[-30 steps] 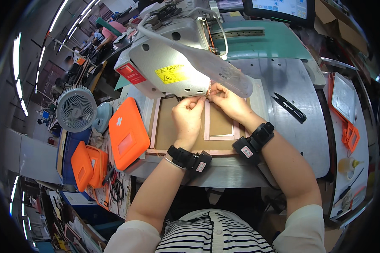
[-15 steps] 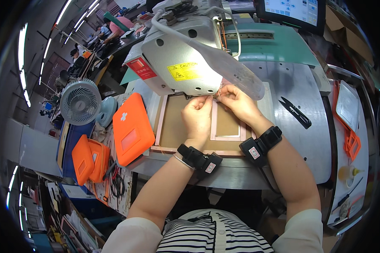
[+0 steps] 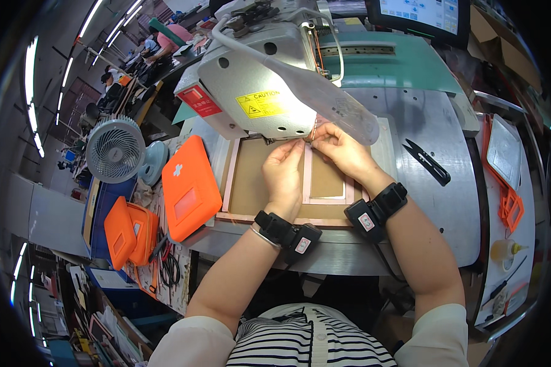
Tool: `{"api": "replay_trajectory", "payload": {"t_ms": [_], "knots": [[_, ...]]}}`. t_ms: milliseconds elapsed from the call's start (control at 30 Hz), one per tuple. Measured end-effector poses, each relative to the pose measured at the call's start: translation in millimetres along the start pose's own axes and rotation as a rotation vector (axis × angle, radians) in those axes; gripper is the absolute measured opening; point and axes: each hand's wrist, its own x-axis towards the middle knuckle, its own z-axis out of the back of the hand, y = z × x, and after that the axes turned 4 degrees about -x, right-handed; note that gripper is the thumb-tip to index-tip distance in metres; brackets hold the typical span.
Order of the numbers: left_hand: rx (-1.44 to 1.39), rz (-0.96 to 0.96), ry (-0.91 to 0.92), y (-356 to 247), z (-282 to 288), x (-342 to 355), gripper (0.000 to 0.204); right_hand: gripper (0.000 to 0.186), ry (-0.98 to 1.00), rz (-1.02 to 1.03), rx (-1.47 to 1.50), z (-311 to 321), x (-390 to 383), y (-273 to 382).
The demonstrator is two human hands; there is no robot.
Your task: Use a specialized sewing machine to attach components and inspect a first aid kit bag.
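Observation:
Both of my hands meet under the front of a grey industrial sewing machine head (image 3: 257,85), near its needle area. My left hand (image 3: 283,177) has thumb and forefinger pinched together; what they hold is too small to make out. Close to its right, my right hand (image 3: 347,154) is also closed in a pinch, its fingertips by copper-coloured strands at the machine's lower end. Beneath them lies a flat brown template with pink-edged strips (image 3: 260,216) and a rectangular window. A clear plastic guard (image 3: 349,115) slants over my right hand.
Black thread snips (image 3: 427,162) lie on the metal table at right. To the left are an orange case (image 3: 193,189), smaller orange cases (image 3: 121,235) and a fan (image 3: 115,150). A screen (image 3: 419,15) stands at the back. A small bottle (image 3: 503,249) is on the right side table.
The view has shifted slightly, so the machine appears a little further left. Both hands stay pinched in the same spot, with only small finger movement.

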Motion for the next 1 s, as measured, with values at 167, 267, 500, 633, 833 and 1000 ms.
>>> {"api": "replay_trajectory", "payload": {"t_ms": [167,267,500,633,833,1000], "knots": [[-0.048,0.019,0.019,1,-1,2,0.017,0.015,0.012,-0.005,0.009,1,-1,2],[-0.096,0.038,0.014,0,-3,2,0.017,0.014,0.010,-0.012,0.011,0,-1,5],[-0.021,0.055,-0.057,-2,-8,1,0.018,0.014,-0.041,0.014,-0.021,-1,1,-2],[0.023,0.015,-0.069,-2,-7,1,0.018,0.014,-0.054,0.030,-0.053,-2,2,-1],[0.129,-0.136,-0.003,-8,-11,-5,0.014,0.012,-0.097,0.001,-0.063,-1,1,7],[0.199,-0.105,0.070,-12,-3,-7,0.014,0.014,-0.059,0.086,-0.032,1,-3,13]]}}
